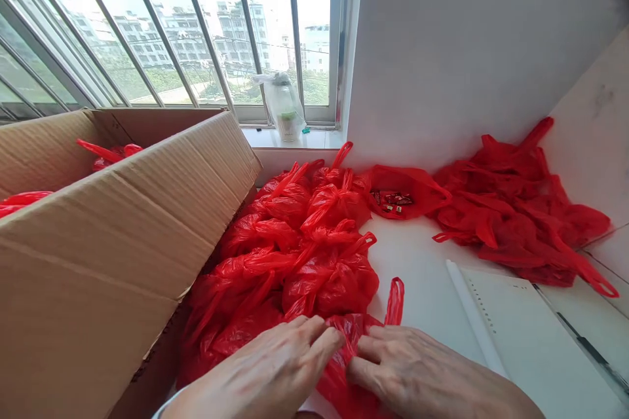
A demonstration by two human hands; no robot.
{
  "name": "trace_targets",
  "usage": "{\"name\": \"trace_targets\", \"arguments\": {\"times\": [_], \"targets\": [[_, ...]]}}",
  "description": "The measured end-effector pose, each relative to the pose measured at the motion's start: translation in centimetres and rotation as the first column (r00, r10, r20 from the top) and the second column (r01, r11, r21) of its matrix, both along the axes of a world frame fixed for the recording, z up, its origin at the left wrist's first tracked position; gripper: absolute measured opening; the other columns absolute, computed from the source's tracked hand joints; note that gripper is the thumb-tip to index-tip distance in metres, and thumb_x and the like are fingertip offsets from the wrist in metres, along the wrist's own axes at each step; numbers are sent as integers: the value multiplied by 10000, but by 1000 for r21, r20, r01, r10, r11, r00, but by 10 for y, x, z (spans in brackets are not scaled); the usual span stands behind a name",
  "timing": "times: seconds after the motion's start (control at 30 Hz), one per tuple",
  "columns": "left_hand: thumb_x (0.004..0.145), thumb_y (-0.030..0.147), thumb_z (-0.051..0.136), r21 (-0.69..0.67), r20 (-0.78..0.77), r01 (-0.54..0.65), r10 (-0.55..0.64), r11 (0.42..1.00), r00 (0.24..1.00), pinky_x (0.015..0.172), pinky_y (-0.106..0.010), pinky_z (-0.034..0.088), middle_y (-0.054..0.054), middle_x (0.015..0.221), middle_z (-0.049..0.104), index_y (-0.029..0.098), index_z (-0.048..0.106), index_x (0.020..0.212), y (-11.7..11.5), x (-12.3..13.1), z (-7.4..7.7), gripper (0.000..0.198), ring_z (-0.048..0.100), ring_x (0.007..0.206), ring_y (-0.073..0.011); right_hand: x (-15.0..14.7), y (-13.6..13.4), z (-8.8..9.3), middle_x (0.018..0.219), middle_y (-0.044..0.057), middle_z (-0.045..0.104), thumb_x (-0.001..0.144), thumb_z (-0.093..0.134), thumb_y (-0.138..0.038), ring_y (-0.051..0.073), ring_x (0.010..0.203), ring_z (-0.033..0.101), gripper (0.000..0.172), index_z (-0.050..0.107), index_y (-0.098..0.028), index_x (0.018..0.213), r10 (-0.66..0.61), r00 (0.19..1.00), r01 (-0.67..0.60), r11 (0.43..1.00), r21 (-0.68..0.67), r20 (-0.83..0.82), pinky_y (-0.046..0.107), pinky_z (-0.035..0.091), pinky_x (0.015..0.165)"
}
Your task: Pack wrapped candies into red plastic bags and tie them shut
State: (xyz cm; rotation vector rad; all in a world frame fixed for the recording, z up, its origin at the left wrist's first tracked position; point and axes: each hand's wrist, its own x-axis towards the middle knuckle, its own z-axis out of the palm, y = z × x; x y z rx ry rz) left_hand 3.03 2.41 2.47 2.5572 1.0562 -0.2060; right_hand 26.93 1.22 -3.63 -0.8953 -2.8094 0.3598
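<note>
At the bottom centre lies a red plastic bag, one of its handle loops standing up beyond my right hand. The fingers of my left hand are closed on the bag's left side. From the other side my right hand grips the same bag with curled fingers. Part of the bag is hidden behind both hands. Just beyond them, several filled and knotted red plastic bags are heaped together on the white surface.
An open cardboard box with red bags inside stands at the left. An open red bag holds small wrapped pieces. Loose red bags lie by the wall, near a notebook and a pen. A bagged cup stands on the sill.
</note>
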Motion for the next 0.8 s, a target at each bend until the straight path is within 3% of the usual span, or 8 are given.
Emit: {"name": "trace_targets", "arguments": {"times": [0.1, 0.2, 0.27, 0.4, 0.47, 0.6, 0.8], "targets": [[771, 259, 768, -11, 3, -21, 21, 1000, 1000, 997, -431, 498, -160, 1277, 641, 142, 616, 1226, 8, 26, 2, 495, 624, 1149, -318, 0, 5, 20, 1000, 36, 689, 877, 575, -97, 189, 916, 650, 223, 554, -198, 1075, -28, 999, 28, 999, 25, -31, 299, 507, 862], [804, 194, 732, -46, 97, 17, -12, 999, 995, 875, -329, 530, -53, 1019, 732, 169, 670, 987, 22, 39, 0, 196, 684, 932, -234, 6, 9, 46, 977, 32, 667, 868, 563, -67, 183, 867, 630, 285, 525, -201, 1116, -92, 992, 89, 995, -45, -83, 283, 515, 769], [846, 141, 669, -23, 127, 15, -12, 1000, 992, 779, -267, 494, 9, 863, 716, 187, 645, 841, 29, 38, -4, 52, 660, 814, -179, 11, 12, 52, 970, 24, 633, 847, 580, -54, 186, 841, 598, 265, 525, -210, 1053, -163, 984, 157, 984, -84, -73, 295, 499, 720], [860, 177, 660, 25, 105, 2, -5, 1000, 994, 658, -250, 392, 52, 712, 647, 191, 552, 694, 34, 33, -7, 199, 572, 686, -138, 20, 14, 43, 972, 19, 587, 785, 728, -194, 221, 831, 554, 263, 517, -224, 939, -343, 939, 343, 938, -42, 13, 340, 444, 679], [872, 205, 655, 2, 108, 10, -10, 1000, 994, 659, -246, 375, 58, 709, 641, 194, 545, 687, 33, 33, -6, 216, 554, 676, -125, 21, 15, 37, 883, -4, 588, 785, 743, -249, 202, 749, 547, 240, 517, -225, 864, -344, 935, 349, 935, -59, 82, 318, 396, 612], [871, 172, 645, -29, 51, -7, 9, 1000, 999, 648, -241, 369, 52, 709, 634, 194, 547, 669, 31, 29, -1, 226, 553, 670, -120, 23, 20, 36, 733, -34, 578, 887, 589, -127, 145, 658, 543, 214, 501, -208, 709, -274, 950, 290, 952, -98, 146, 284, 329, 558], [851, 217, 678, -10, -42, -65, 64, 998, 997, 683, -264, 417, 41, 792, 657, 222, 586, 715, 26, 3, 7, 164, 614, 784, -168, 61, 21, 42, 771, -22, 600, 939, 529, -231, 137, 643, 574, 200, 550, -229, 740, -357, 909, 384, 918, -100, 217, 263, 379, 539]]}}
